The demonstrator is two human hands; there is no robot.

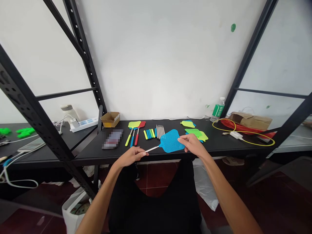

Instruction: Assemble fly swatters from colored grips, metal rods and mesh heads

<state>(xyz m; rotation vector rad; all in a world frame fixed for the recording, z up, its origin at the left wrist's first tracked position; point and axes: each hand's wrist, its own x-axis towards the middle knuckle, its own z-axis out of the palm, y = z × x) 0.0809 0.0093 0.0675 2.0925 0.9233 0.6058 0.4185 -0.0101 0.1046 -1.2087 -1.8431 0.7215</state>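
Between my two hands, above the front edge of the black table (136, 156), is a blue fly swatter (172, 140) with a perforated head and a metal rod. My left hand (133, 155) is closed around the rod's end, hiding it. With thumb and fingers my right hand (191, 143) pinches the right edge of the head. Just beyond lie several silver metal rods (160, 131) and a row of yellow and blue handle grips (150, 134). Fly swatters with yellow, blue and red handles (132, 137) rest left of these. Loose green and yellow swatter heads (196, 133) are piled near my right hand.
At the left are an open cardboard box (110, 121) and a blurred flat item (112, 139). A water bottle (217, 110), a yellow cable (255, 143) and a brown paper package (251, 120) are on the right. Black metal posts (91, 74) frame the table.
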